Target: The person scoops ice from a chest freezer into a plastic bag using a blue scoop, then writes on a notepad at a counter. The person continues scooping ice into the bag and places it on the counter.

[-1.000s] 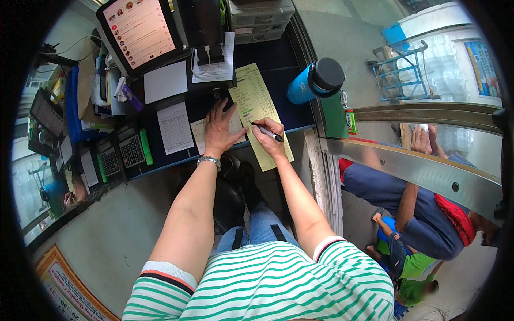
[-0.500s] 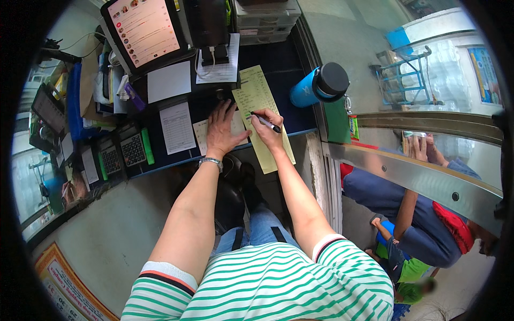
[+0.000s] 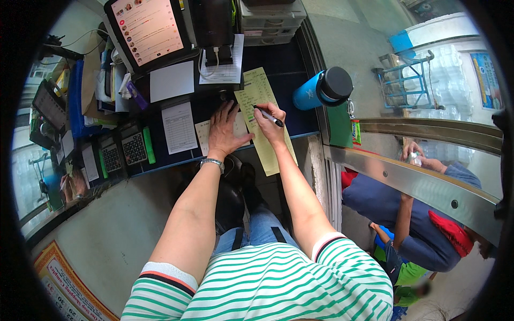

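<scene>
A long yellow sheet of paper (image 3: 270, 155) with handwritten lines lies on the dark desk and hangs over its front edge. Gripped in my right hand (image 3: 272, 125) is a black-and-white marker pen (image 3: 271, 118), its tip at the sheet's written part. My left hand (image 3: 224, 128) rests flat with fingers spread, its thumb by the yellow sheet's left edge. Under that hand lies a pale paper (image 3: 203, 136), partly covered. A white printed form (image 3: 179, 127) is to its left.
A blue bottle (image 3: 308, 95) with a black lid stands at the desk's right, beside a glass partition. A tablet (image 3: 147, 31), a calculator (image 3: 134, 148) and stacked folders (image 3: 78, 101) occupy the left. Plastic drawers (image 3: 270, 21) stand behind. Other people sit beyond the partition (image 3: 417, 176).
My right hand has moved slightly up the yellow sheet with the marker pen. The left hand stays flat on the desk. The whole view has shifted a little.
</scene>
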Action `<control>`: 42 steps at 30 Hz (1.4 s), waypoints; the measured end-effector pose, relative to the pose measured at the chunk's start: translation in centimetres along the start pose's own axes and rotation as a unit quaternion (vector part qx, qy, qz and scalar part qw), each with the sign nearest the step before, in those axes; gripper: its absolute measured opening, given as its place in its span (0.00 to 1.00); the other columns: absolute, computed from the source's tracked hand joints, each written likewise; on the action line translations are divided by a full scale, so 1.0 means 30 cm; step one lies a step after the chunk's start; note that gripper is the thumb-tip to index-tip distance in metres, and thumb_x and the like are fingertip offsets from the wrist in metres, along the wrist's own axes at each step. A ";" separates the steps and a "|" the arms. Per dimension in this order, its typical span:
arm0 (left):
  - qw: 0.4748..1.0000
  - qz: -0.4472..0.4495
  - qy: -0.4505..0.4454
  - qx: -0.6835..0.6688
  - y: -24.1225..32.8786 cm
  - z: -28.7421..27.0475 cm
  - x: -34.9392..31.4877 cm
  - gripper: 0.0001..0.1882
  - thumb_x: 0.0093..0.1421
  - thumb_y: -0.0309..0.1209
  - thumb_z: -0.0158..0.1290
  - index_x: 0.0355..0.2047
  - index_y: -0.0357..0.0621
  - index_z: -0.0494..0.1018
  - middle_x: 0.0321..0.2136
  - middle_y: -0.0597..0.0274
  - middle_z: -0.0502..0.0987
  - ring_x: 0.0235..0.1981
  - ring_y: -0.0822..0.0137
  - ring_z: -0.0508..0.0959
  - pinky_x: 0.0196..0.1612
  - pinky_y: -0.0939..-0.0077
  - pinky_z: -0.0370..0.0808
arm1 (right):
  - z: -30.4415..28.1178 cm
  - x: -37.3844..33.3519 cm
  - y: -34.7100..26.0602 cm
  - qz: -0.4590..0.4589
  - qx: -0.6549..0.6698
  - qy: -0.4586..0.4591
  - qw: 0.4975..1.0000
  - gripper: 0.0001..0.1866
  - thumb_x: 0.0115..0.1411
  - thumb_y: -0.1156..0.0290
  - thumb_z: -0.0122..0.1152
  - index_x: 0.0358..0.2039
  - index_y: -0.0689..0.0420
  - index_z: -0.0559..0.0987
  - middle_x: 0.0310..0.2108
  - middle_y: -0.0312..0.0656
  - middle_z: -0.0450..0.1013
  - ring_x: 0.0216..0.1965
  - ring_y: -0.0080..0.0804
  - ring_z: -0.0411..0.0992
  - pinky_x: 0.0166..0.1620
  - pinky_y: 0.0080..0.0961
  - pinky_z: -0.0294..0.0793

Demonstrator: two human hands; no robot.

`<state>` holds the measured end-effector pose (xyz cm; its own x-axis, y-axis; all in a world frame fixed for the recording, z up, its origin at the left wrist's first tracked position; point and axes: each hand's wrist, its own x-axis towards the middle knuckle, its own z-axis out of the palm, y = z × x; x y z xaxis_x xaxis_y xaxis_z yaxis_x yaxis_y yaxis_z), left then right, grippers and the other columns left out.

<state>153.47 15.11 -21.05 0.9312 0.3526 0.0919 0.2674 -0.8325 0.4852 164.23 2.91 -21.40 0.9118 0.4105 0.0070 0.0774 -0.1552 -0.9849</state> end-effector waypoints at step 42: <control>1.000 0.005 -0.011 0.022 -0.009 0.011 -0.002 0.44 0.43 0.55 0.61 0.61 0.60 0.61 0.63 0.57 0.56 0.64 0.54 0.54 0.64 0.55 0.51 | -0.103 0.040 0.107 -0.070 -0.098 0.200 0.972 0.07 0.49 0.70 0.58 0.21 0.60 0.74 0.17 0.44 0.71 0.19 0.38 0.70 0.26 0.31 0.68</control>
<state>153.41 15.18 -21.47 0.9391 0.3347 0.0780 0.2675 -0.8544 0.4454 166.82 0.14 -24.03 0.9679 0.0638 0.2432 0.2509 -0.3077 -0.9178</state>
